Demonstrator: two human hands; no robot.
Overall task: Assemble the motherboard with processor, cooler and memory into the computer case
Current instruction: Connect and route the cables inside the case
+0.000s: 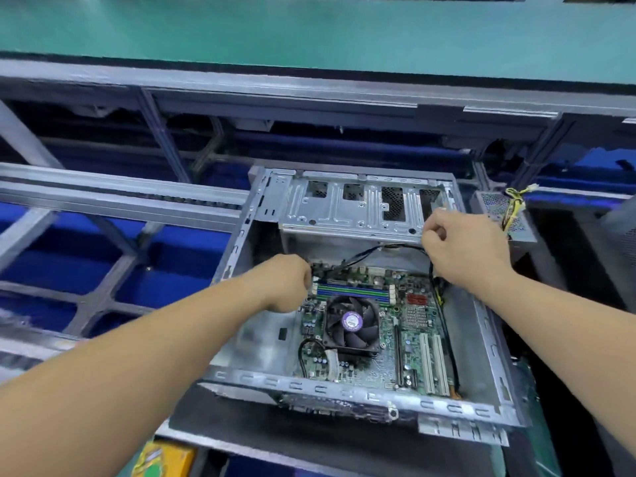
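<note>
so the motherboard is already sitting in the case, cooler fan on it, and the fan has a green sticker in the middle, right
Not quite: the sticker at the hub of the cooler fan is purple, not green, as the head view shows. The rest holds: the motherboard lies inside the case with the cooler fan mounted on it.

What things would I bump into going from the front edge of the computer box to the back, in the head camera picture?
Near rim of the computer case → white expansion slots → cooler fan → memory sticks → black cable → metal drive bay.
</note>
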